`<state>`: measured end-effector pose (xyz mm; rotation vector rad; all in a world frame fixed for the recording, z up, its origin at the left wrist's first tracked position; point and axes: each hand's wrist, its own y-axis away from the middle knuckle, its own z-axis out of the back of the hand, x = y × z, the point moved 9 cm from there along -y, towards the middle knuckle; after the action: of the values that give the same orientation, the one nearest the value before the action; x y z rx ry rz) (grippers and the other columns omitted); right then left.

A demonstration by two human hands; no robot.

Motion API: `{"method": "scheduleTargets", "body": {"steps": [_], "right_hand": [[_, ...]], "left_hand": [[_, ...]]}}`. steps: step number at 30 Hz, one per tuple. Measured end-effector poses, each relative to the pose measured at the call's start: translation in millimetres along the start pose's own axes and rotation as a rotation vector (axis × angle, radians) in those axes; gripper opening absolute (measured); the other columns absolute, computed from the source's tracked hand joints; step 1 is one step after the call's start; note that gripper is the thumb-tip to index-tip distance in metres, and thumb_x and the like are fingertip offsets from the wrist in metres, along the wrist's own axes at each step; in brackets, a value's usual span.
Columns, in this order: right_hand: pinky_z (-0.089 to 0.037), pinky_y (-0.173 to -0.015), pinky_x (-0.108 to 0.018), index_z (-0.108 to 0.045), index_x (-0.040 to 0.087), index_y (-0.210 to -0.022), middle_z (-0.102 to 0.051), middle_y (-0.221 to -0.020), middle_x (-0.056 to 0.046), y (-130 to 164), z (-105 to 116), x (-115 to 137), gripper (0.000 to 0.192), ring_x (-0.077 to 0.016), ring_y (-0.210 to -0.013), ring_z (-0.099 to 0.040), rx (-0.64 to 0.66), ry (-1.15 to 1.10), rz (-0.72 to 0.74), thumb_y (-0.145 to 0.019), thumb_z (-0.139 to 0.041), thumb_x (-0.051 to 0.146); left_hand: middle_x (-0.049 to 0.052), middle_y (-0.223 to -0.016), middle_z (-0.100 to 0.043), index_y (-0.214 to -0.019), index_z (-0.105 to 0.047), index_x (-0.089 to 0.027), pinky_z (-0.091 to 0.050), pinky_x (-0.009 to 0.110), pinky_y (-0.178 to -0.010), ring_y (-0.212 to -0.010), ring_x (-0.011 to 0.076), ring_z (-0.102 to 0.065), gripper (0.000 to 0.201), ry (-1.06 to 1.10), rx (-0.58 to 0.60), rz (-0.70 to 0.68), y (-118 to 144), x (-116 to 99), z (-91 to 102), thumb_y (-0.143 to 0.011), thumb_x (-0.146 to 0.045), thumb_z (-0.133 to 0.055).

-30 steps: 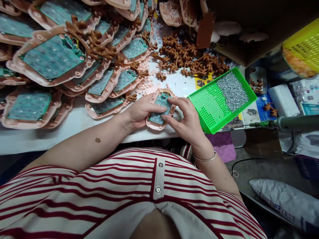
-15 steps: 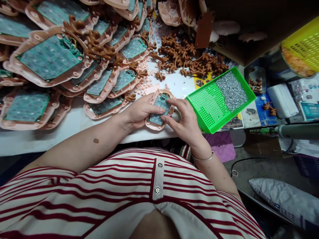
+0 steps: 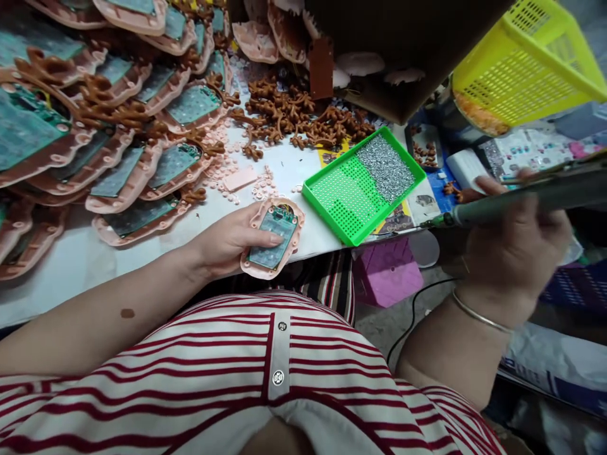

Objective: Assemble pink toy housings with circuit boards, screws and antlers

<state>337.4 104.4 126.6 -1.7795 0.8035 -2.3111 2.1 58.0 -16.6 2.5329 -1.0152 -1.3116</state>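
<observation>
My left hand grips a pink plastic shell with a green circuit board, thumb pressed on the board, just over the table's front edge. Out to the right, my right hand is wrapped round the grey barrel of an electric screwdriver, whose tip points left. Between the hands lies a green perforated tray with a heap of small silver screws at its far end.
Stacked pink shells with boards fill the left side. Brown antler-shaped pieces lie at the back, before a cardboard box. A yellow basket stands back right. A pink stool is below the table edge.
My right hand has left the circuit board, moved far right and closed round the electric screwdriver. My left hand keeps the shell, now tilted. The view has shifted to the right.
</observation>
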Motion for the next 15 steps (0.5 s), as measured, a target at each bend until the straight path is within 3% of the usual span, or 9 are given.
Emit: {"method": "scheduleTargets", "body": {"steps": [3,6,10,12,15], "right_hand": [[-0.051,-0.067,-0.032,-0.077,0.032,-0.093,-0.063,-0.066,0.003,-5,-13,2,0.027,-0.0129,-0.062,-0.062,-0.062,-0.066,-0.002,-0.069,-0.087,0.039],[-0.051,-0.063,-0.032,-0.073,0.032,-0.093,-0.052,-0.064,0.003,-1,-48,13,0.022,-0.0138,-0.059,-0.057,-0.018,-0.113,0.004,-0.077,-0.079,0.047],[-0.047,-0.048,-0.03,-0.063,0.031,-0.095,-0.04,-0.056,0.008,9,-94,24,0.021,-0.0117,-0.044,-0.045,0.032,-0.237,0.145,-0.083,-0.069,0.047],[-0.043,-0.042,-0.029,-0.058,0.03,-0.095,-0.04,-0.056,0.007,15,-111,18,0.025,-0.0112,-0.041,-0.043,0.034,-0.171,0.184,-0.086,-0.062,0.053],[-0.047,-0.045,-0.034,-0.053,0.029,-0.104,-0.05,-0.068,0.002,23,-129,-2,0.036,-0.0135,-0.045,-0.049,0.064,0.054,0.13,-0.092,-0.047,0.062]], "left_hand": [[0.009,-0.085,-0.072,-0.11,-0.062,-0.015,-0.054,0.024,-0.053,-0.063,0.0178,-0.068,0.048,-0.014,0.013,0.019,-10,11,-17.5,-0.066,-0.015,-0.081],[0.007,-0.083,-0.071,-0.115,-0.059,-0.016,-0.053,0.024,-0.054,-0.064,0.0171,-0.067,0.056,-0.028,-0.031,0.019,-23,18,-24.5,-0.064,-0.014,-0.081],[0.007,-0.088,-0.07,-0.117,-0.057,-0.016,-0.054,0.025,-0.054,-0.069,0.0188,-0.067,0.058,-0.038,-0.057,0.021,-32,22,-25.5,-0.064,-0.014,-0.081],[0.008,-0.09,-0.071,-0.116,-0.057,-0.016,-0.054,0.025,-0.055,-0.07,0.0185,-0.067,0.057,-0.041,-0.067,0.03,-32,24,-23.2,-0.065,-0.015,-0.081],[0.008,-0.091,-0.071,-0.118,-0.058,-0.017,-0.054,0.025,-0.056,-0.073,0.0195,-0.068,0.056,-0.031,-0.068,0.042,-31,25,-20.7,-0.066,-0.016,-0.081]]}}
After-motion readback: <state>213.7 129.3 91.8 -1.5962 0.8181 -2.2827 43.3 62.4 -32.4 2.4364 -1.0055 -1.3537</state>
